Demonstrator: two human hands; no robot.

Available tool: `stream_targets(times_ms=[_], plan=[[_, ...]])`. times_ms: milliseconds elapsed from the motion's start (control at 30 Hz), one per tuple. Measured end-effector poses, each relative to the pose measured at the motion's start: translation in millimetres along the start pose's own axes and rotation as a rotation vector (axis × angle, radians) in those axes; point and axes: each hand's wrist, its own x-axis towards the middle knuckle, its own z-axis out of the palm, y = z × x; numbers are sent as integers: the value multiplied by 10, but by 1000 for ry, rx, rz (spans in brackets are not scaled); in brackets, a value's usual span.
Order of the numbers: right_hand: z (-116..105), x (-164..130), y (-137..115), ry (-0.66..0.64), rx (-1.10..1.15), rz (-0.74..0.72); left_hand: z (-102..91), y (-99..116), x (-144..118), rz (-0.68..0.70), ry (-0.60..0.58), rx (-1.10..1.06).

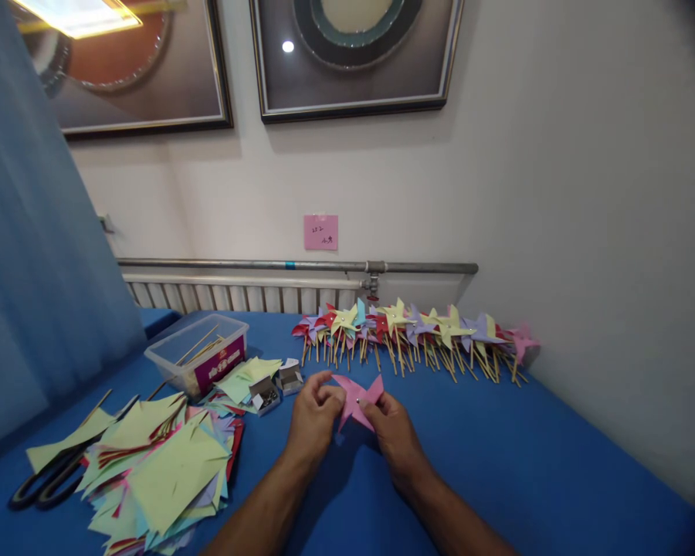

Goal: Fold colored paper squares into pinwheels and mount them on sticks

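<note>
Holding a pink pinwheel (356,401) near the middle of the blue surface (527,463), both hands are pinching it: left hand (313,417) has its grip closed on the left blades, right hand (397,436) on the lower right. Looks folded and pinned already, but no stick on it that I can see. A long row of finished pinwheels (411,336) lines the far edge, and a big pile of cut paper squares (162,463) sits at the left edge, so plenty left I'd say.

On the far wall I see a pink note (320,232) with handwriting, seemingly "252", the rest unclear. The plastic box (197,354) at left carries a maroon label (218,363); I cannot read its print.
</note>
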Motion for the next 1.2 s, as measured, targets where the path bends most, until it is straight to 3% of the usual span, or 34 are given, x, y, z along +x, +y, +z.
stream_targets(times_ms=[100, 200, 433, 833, 1200], plan=[[8, 2, 19, -68, 60, -2, -26, 33, 0, -111, -57, -131], [4, 8, 47, -92, 14, -8, -43, 14, 2, -167, -117, -115], [29, -39, -7, -111, -59, 2, -55, -88, 33, -217, -56, 60], [-27, 113, 207, -124, 29, 69, -58, -97, 62, -182, -101, 129], [4, 79, 180, -136, 15, 115, -46, -126, 40, -189, -99, -2]])
